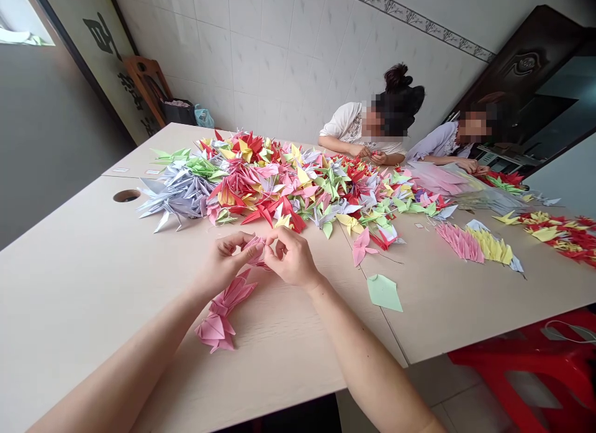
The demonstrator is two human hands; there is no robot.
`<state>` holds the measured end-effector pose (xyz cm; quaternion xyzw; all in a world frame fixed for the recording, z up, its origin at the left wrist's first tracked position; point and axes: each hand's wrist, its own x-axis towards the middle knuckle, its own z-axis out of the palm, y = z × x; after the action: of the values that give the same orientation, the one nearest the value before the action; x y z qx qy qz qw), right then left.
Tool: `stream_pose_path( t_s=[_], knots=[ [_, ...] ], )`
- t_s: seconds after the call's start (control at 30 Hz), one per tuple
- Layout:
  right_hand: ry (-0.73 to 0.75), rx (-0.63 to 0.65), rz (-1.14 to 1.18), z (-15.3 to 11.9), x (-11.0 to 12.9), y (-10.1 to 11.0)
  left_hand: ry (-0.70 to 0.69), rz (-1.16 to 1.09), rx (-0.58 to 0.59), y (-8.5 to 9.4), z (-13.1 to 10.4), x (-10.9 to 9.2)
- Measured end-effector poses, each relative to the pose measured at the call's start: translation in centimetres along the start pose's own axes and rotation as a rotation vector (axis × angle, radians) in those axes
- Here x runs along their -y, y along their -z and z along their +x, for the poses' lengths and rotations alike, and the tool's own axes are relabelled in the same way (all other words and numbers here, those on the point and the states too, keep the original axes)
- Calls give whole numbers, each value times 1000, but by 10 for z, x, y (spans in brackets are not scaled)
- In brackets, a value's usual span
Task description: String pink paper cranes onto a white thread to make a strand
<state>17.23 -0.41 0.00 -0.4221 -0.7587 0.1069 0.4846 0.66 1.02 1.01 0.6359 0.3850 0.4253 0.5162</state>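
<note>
Pink folded paper (254, 242), partly hidden, sits above the worktop (298, 334) in the closed fingertip pinch of the left hand (227, 257) and right hand (294, 257), the exact grip too small to make out, beyond a pink paper bundle (215, 329) and near a multicoloured paper heap (279, 180).

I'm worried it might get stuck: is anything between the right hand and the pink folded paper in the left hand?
Nothing visible stands between them: the right hand is right at the pink folded paper, close beside the left hand. The colourful paper pile lies beyond both.
</note>
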Motion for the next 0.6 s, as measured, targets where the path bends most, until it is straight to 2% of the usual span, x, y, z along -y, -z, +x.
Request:
stream_pose_path(
  t_s=[0.13, 0.33, 0.6],
  knots=[
    [-79, 6, 80, 0, 3, 0, 38, -93, 3, -1, 1, 1],
    [-381, 41, 404, 3, 4, 5, 25, -63, -16, -1, 2, -1],
    [-503, 91, 544, 4, 0, 0, 79, -152, -44, -3, 2, 1]
  ],
)
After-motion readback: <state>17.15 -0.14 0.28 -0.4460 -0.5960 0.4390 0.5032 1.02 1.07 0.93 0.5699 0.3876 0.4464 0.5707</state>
